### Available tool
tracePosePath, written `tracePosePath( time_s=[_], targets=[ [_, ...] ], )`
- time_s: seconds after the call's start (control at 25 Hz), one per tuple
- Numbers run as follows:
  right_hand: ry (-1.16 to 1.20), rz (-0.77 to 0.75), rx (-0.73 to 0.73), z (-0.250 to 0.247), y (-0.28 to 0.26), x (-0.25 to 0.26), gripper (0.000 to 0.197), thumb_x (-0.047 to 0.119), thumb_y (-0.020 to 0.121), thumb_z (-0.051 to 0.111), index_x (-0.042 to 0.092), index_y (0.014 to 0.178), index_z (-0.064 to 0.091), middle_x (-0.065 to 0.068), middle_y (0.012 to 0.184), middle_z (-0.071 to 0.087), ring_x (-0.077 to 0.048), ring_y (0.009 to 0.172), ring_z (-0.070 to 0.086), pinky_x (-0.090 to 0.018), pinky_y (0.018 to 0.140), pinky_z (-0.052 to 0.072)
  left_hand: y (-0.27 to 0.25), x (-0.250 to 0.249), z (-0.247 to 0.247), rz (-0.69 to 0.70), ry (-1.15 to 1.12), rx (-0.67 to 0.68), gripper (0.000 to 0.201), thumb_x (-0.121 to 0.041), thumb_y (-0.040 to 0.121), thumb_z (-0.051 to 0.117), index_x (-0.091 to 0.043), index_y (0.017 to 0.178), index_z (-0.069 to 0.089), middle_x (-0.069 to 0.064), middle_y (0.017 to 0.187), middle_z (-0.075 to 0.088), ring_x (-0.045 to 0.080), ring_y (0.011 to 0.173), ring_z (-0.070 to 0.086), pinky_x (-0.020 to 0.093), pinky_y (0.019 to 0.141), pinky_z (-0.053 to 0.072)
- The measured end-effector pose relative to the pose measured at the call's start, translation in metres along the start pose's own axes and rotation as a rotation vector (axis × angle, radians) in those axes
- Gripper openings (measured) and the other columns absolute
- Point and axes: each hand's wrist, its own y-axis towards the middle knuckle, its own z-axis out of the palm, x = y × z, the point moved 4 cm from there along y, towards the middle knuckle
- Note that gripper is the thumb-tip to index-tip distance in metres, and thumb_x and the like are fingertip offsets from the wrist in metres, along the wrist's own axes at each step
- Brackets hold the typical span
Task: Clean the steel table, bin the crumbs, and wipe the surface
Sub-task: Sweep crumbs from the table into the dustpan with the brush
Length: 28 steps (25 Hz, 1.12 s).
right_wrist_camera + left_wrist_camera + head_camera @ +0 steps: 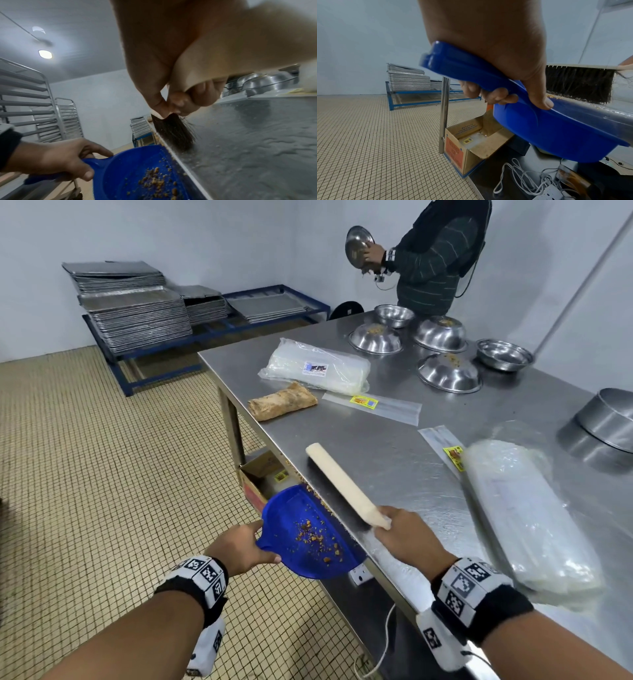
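Blue dustpan (310, 534) sits just under the edge of the steel worktop (404, 460), with the left hand (241, 547) wrapped round its handle. Brown crumbs (313, 537) lie inside it. The right hand (407, 537) grips a brush (342, 486), bristles on the worktop edge.

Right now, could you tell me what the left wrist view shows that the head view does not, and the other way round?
Only the left wrist view shows the brush's dark bristles side-on at the table edge and the white cables under the table. Only the head view shows the crumbs inside the dustpan, the steel bowls and another person at the far end. Both show the left hand holding the blue dustpan against the steel table edge, and the cardboard box below.
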Motion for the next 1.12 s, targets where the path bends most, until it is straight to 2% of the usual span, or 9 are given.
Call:
tracePosePath(
  time_s=[0.24,0.36,0.48,0.6,0.72,0.8,0.92,1.12],
  targets=[
    [0.027,-0.082,0.134,0.028,-0.006,0.03,0.043,0.018,0.087,0.056,0.023,0.13,0.059,-0.007,0.109,0.069,-0.013,0.076,0.058,-0.02,0.066,0.043,0.004,0.006,-0.004,0.02,-0.014,0.018,0.075,-0.051,0.069,0.08,-0.034,0.135,0.049,-0.009,0.064,0.061,0.004,0.057,0.055,0.023,0.059,0.045],
    [0.047,-0.034,0.08,0.022,0.002,0.031,0.043,0.02,0.088,0.059,0.021,0.131,0.059,-0.006,0.107,0.069,-0.016,0.077,0.06,-0.017,0.063,0.041,0.005,0.009,-0.008,0.029,-0.017,0.017,0.075,-0.049,0.071,0.08,-0.033,0.137,0.047,-0.011,0.061,0.058,0.002,0.054,0.054,0.022,0.057,0.043],
    [0.096,0.039,-0.031,0.002,0.019,0.024,0.04,0.021,0.088,0.06,0.02,0.128,0.061,-0.002,0.091,0.064,-0.017,0.069,0.059,-0.019,0.055,0.041,0.007,0.01,-0.011,0.029,-0.021,0.019,0.08,-0.048,0.071,0.081,-0.03,0.141,0.045,-0.013,0.06,0.055,0.0,0.056,0.052,0.022,0.059,0.042],
    [0.107,0.119,-0.139,-0.024,0.04,0.004,0.038,0.018,0.087,0.059,0.019,0.125,0.062,-0.005,0.088,0.065,-0.023,0.073,0.061,-0.026,0.065,0.045,0.015,0.012,-0.013,0.009,-0.041,0.022,0.079,-0.051,0.069,0.082,-0.033,0.137,0.047,-0.01,0.06,0.06,0.003,0.056,0.057,0.023,0.059,0.047],
    [0.06,0.162,-0.198,-0.042,0.066,-0.019,0.038,0.016,0.086,0.055,0.016,0.123,0.062,-0.014,0.107,0.07,-0.033,0.098,0.064,-0.034,0.082,0.049,0.024,0.012,-0.015,-0.03,-0.03,0.01,0.082,-0.054,0.067,0.081,-0.035,0.139,0.045,-0.005,0.067,0.068,0.006,0.061,0.063,0.024,0.062,0.051],
    [0.038,0.18,-0.191,-0.046,0.079,-0.029,0.037,0.016,0.086,0.054,0.015,0.121,0.062,-0.016,0.112,0.068,-0.035,0.105,0.061,-0.037,0.087,0.049,0.026,0.008,-0.016,-0.052,-0.027,0.001,0.085,-0.053,0.068,0.081,-0.033,0.142,0.043,-0.005,0.067,0.067,0.003,0.058,0.061,0.023,0.061,0.049],
    [0.033,0.119,-0.136,-0.042,0.091,-0.027,0.035,0.016,0.084,0.052,0.016,0.117,0.064,-0.014,0.105,0.069,-0.035,0.097,0.062,-0.038,0.082,0.051,0.032,0.005,-0.016,-0.08,-0.026,-0.017,0.086,-0.055,0.068,0.08,-0.033,0.142,0.043,-0.005,0.066,0.067,0.002,0.058,0.061,0.021,0.059,0.046],
    [-0.027,-0.055,0.009,-0.021,0.089,0.004,0.038,0.018,0.087,0.054,0.025,0.124,0.06,-0.009,0.103,0.071,-0.028,0.088,0.066,-0.033,0.072,0.053,0.04,-0.002,-0.012,-0.103,-0.035,-0.018,0.089,-0.053,0.069,0.081,-0.03,0.145,0.04,-0.005,0.069,0.07,0.001,0.062,0.063,0.023,0.063,0.048]
  ],
)
